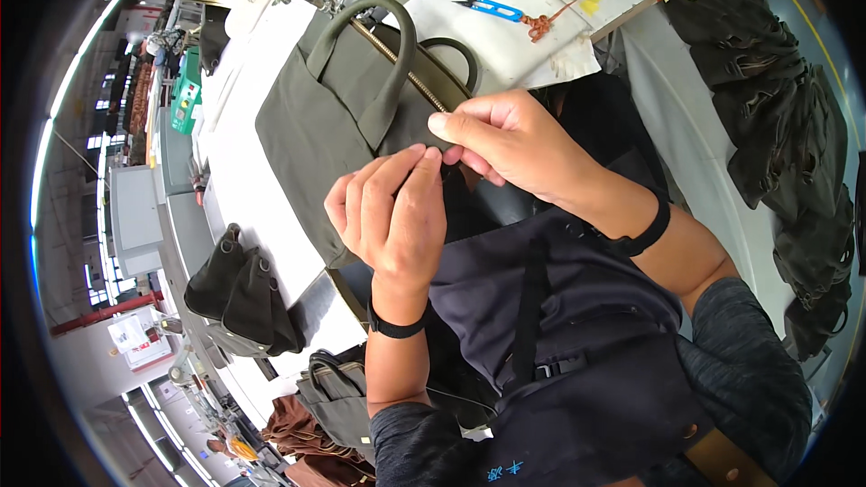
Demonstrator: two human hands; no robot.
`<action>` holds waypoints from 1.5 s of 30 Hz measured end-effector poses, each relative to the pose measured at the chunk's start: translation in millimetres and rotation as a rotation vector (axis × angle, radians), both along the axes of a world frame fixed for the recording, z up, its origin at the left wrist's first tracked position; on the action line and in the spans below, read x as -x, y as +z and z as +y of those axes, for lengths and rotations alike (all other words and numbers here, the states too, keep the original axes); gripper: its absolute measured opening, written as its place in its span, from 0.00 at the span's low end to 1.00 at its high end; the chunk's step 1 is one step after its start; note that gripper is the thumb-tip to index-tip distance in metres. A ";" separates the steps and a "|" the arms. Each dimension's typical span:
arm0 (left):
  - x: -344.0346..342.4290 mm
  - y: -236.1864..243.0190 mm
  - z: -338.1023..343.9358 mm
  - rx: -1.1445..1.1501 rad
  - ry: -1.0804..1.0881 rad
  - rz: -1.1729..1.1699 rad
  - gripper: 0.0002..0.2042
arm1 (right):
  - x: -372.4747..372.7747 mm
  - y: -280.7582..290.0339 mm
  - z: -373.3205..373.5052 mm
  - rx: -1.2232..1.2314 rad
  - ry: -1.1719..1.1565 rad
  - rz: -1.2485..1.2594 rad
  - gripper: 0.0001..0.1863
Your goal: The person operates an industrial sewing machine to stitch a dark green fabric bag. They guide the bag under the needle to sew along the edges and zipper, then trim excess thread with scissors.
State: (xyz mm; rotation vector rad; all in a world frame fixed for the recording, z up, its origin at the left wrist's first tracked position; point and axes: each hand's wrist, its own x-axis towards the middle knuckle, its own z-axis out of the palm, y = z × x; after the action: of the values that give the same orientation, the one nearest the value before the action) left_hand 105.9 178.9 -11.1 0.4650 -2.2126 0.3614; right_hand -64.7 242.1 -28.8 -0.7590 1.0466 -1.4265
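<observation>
An olive-green fabric handbag (311, 140) lies tilted on the white work table, its gold-toothed zipper (408, 74) running between two rounded handles. At the near end of that zipper, my right hand (519, 140) pinches the bag's edge between thumb and forefinger. Just to its left, my left hand (390, 207) has thumb and fingertips pressed together over the bag's near edge. My fingers cover whatever small part sits between the left fingertips. Both hands almost touch.
Blue thread snips (492, 7) on an orange cord lie on the white table (465, 36) beyond the bag. Sewing machine parts (338, 0) stand at the far edge. Dark bags (242, 293) sit at left, with another handbag (334, 401) below. Dark green pieces (776, 108) hang in a pile at right.
</observation>
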 end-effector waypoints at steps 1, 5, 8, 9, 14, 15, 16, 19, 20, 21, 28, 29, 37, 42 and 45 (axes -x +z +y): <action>0.5 0.7 0.2 -0.009 -0.008 0.003 0.11 | 0.3 1.9 -0.1 -0.011 0.013 -0.025 0.22; 3.2 2.1 -0.5 -0.039 -0.036 0.017 0.12 | 4.1 -3.3 -2.4 0.058 0.080 -0.015 0.19; 3.4 1.7 1.1 -0.076 -0.060 0.020 0.14 | 6.1 -13.0 -6.9 0.115 0.096 -0.039 0.18; 3.2 1.8 1.5 -0.074 -0.054 0.014 0.15 | 6.4 -13.6 -7.0 0.119 0.101 -0.031 0.19; 2.5 1.0 -2.0 -0.063 -0.040 0.003 0.14 | 3.7 -9.4 -7.0 0.136 0.079 -0.011 0.19; 1.9 0.5 -2.6 -0.064 -0.057 0.012 0.14 | 2.2 -8.4 -6.0 0.138 0.072 -0.016 0.20; 1.3 0.1 -3.6 -0.065 -0.074 0.020 0.14 | 2.1 -8.1 -6.4 0.127 0.083 -0.009 0.20; -3.4 -2.4 -4.2 -0.066 -0.086 0.013 0.15 | 5.4 -10.1 -8.2 0.069 0.129 -0.055 0.19; -2.4 0.4 -4.4 -0.057 -0.084 -0.004 0.15 | 6.4 -10.5 -8.9 0.041 0.142 -0.118 0.19; -2.8 2.2 -4.4 -0.051 -0.083 -0.021 0.15 | 5.2 -11.0 -9.1 0.011 0.154 -0.181 0.19; -6.7 0.2 -2.8 -0.052 -0.048 -0.051 0.14 | 9.4 -9.5 -8.2 -0.041 0.172 -0.265 0.18; -6.9 0.1 -2.7 -0.055 -0.047 -0.048 0.14 | 9.8 -9.9 -8.9 -0.049 0.182 -0.249 0.17; -6.5 -2.2 -8.8 -0.053 -0.091 -0.016 0.14 | 8.1 -11.7 -14.2 0.058 0.128 -0.081 0.20; -5.8 1.6 -7.0 -0.163 -0.137 -0.061 0.16 | 1.8 -20.7 -10.3 0.078 0.049 -0.131 0.20; -14.7 35.9 3.4 -0.383 -0.113 -0.212 0.18 | -3.6 -24.5 -14.0 0.038 0.043 -0.101 0.20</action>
State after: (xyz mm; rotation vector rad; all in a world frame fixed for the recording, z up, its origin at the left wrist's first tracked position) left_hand 120.6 182.3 24.8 0.5201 -2.5131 -0.0819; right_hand -61.1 228.1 -53.3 -0.7251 0.9231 -1.4366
